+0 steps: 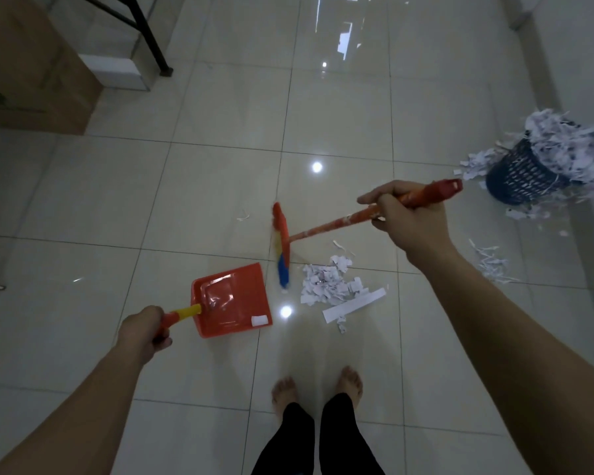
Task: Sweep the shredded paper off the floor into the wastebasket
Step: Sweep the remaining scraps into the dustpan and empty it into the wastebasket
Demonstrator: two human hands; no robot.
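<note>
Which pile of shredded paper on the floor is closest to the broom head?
The white shredded paper pile just right of the multicoloured broom head, beside the red dustpan; the other scraps lie near the dark blue wastebasket.

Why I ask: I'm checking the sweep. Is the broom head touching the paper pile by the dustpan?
Apart. The head view shows bare tile between the broom head and the paper pile; the dustpan sits on the head's other side.

Broom [282,248] between dustpan [235,299] and paper [330,284]
</note>
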